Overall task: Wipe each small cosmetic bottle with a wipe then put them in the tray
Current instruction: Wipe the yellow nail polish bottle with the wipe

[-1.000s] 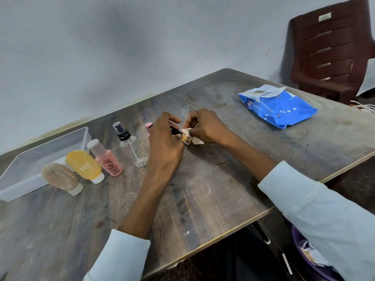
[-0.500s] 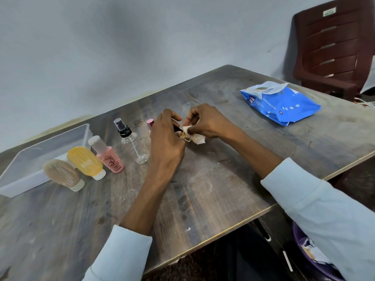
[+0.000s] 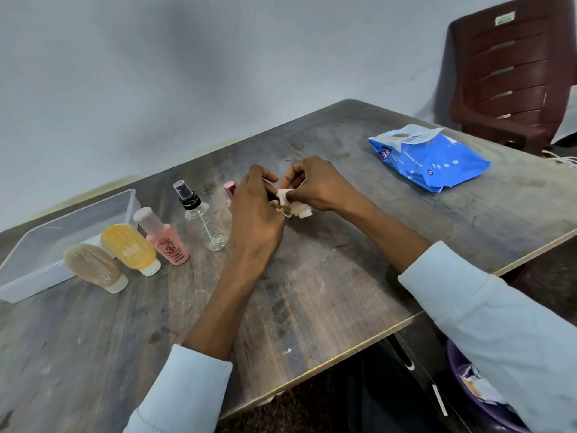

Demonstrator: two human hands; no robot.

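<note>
While the blue wipes pack (image 3: 432, 159) at two o'clock reads "mee mee" and "CARING BABY", the pink bottle (image 3: 168, 243) shows a large "3". At table centre, the left hand (image 3: 254, 214) grips a tiny gold-coloured, dark-capped bottle (image 3: 284, 210); the right hand (image 3: 315, 185) pinches a white wipe (image 3: 292, 200) against it. The clear tray (image 3: 22, 285) sits at nine o'clock.

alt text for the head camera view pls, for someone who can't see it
A person's left hand holds a small dark-capped bottle while the right hand rubs it with a wipe over a worn wooden table. At left, four more bottles stand beside a clear plastic tray; a blue wipes pack lies at the far right.
</note>
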